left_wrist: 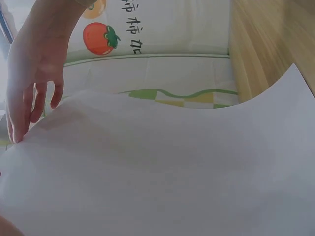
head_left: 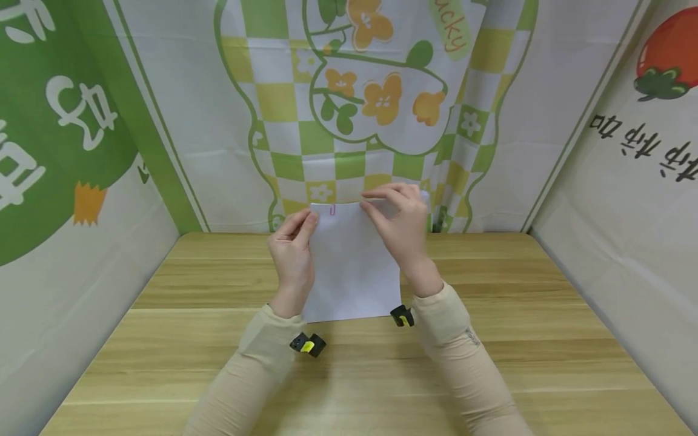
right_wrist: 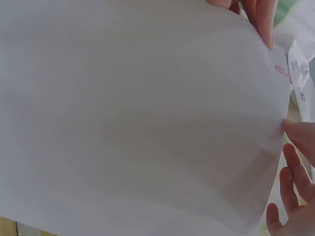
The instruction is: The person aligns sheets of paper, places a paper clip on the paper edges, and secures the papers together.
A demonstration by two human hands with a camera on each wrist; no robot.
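A white sheet of paper is held up over the table, its top edge away from me. A pink paper clip sits on that edge, left of the middle; it also shows as a small pink loop in the right wrist view. My left hand pinches the sheet's upper left corner, thumb in front. My right hand pinches the top edge right of the clip with thumb and forefinger. In the left wrist view the right hand's other fingers hang loose. The sheet bows between the hands.
The wooden table runs under both forearms. Printed cloth hangs at the back and both sides. Behind the sheet, a white object with blue marks is partly hidden. A black and yellow wrist mount sits by the left sleeve.
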